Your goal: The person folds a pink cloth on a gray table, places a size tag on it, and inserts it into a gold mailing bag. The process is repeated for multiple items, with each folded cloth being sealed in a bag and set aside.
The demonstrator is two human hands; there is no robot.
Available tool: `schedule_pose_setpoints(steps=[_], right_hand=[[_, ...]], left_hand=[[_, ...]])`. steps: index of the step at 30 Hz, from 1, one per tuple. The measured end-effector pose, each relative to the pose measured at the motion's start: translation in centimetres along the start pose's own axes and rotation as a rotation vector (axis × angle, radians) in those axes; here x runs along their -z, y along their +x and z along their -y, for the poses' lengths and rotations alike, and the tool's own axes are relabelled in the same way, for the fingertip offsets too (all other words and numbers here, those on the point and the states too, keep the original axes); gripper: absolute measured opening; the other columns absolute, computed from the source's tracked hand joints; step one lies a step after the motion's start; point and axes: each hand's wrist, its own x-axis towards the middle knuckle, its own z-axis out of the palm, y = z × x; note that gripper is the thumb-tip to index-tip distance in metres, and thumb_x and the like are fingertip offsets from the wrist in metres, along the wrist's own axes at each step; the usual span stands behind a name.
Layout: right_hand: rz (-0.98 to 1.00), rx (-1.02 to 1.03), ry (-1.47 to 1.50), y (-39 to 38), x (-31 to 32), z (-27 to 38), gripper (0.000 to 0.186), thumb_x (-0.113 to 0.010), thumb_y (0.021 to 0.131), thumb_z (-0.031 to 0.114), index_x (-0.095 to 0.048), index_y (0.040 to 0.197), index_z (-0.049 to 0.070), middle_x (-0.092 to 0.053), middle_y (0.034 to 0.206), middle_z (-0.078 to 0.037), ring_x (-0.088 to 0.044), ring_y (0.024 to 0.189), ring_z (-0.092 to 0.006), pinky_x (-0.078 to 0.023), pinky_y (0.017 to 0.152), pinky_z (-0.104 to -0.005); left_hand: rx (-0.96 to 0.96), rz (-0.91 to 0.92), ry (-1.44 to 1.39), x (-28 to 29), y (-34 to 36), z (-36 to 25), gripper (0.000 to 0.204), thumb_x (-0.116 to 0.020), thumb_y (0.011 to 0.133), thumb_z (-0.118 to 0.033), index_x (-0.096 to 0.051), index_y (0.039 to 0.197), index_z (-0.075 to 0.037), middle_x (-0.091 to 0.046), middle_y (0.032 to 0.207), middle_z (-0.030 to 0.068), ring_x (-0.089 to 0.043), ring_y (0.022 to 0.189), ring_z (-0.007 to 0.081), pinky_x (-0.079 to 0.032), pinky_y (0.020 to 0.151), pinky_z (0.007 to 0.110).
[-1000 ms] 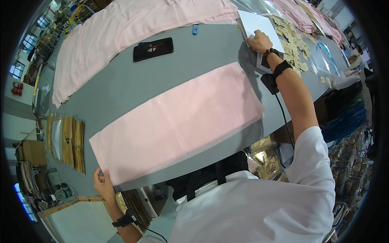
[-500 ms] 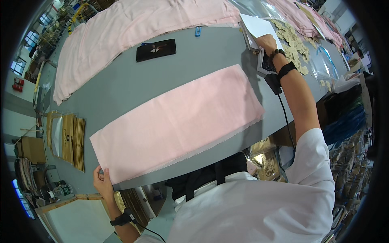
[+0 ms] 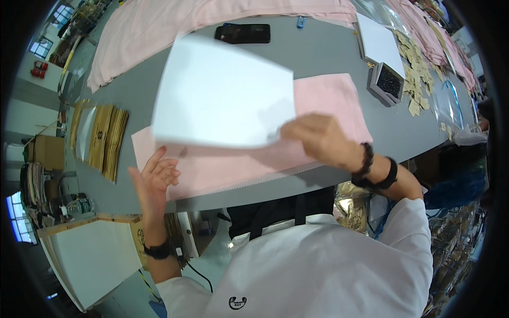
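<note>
My right hand grips the lower right corner of a white sheet, blurred by motion, held above a folded pale pink cloth. The sheet hides much of the cloth. My left hand is raised palm up near the cloth's lower left end, fingers curved but apart and holding nothing, just below the sheet's left corner. The cloth lies along the near part of the grey table; its zigzag lower edge shows.
Across the back lie longer pink fabric, a black phone and a small blue object. At right are white sheets, a box of dark contents and scattered tan tags. Gold bags are stacked at left.
My right hand has moved left from the stack at the back right, bringing a white sheet over the cloth. My left hand has let go of the cloth's corner and turned palm up.
</note>
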Motion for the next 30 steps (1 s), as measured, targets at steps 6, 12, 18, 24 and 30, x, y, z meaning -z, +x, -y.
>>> schedule_pose_setpoints(steps=[6,12,18,24,30], right_hand=[[0.262,-0.287,0.288,-4.5,0.3,2.2,0.025,-0.07,0.096,0.015,-0.07,0.121,0.008,-0.072,0.121,-0.013,-0.066,0.119,-0.0326,-0.054,0.101,-0.0433],[-0.174,-0.955,-0.013,-12.5,5.2,-2.5,0.04,-0.075,0.097,0.026,-0.064,0.126,0.0,-0.068,0.106,-0.014,-0.066,0.095,-0.0241,-0.054,0.084,-0.0348],[0.102,-0.909,-0.314,-15.0,5.3,-5.3,0.039,-0.073,0.098,0.035,-0.063,0.11,-0.001,-0.063,0.094,-0.014,-0.06,0.081,-0.0275,-0.049,0.074,-0.0381],[-0.27,-0.937,0.444,-5.3,4.5,-4.8,0.02,-0.065,0.106,0.023,-0.065,0.108,0.003,-0.063,0.084,0.003,-0.05,0.074,-0.0029,-0.04,0.062,-0.0221],[-0.047,-0.544,0.771,8.5,-2.4,1.8,0.019,-0.062,0.107,0.018,-0.064,0.121,0.005,-0.069,0.099,0.0,-0.062,0.085,-0.0059,-0.05,0.071,-0.0224]], left_hand=[[0.079,-0.214,0.483,0.7,0.3,1.2,0.028,-0.067,0.099,-0.014,-0.067,0.119,0.005,-0.072,0.085,0.0025,-0.062,0.066,0.005,-0.045,0.053,0.019],[0.086,-0.404,0.484,7.1,-1.8,1.5,0.027,-0.072,0.097,-0.016,-0.07,0.118,0.001,-0.074,0.084,0.0007,-0.062,0.064,0.0033,-0.045,0.05,0.02],[0.102,-0.372,0.685,8.8,-2.3,1.8,0.03,-0.072,0.097,-0.015,-0.07,0.122,0.002,-0.071,0.082,0.0006,-0.06,0.066,0.0051,-0.049,0.059,0.021],[-0.309,-0.527,1.04,7.9,-1.6,1.5,0.036,-0.077,0.095,-0.015,-0.07,0.124,0.004,-0.072,0.09,0.0048,-0.061,0.075,0.0088,-0.05,0.071,0.023],[-0.155,-0.173,0.533,5.8,0.8,0.1,0.051,-0.057,0.109,-0.04,-0.068,0.126,0.006,-0.07,0.091,0.0087,-0.063,0.075,0.0114,-0.052,0.07,0.025]])
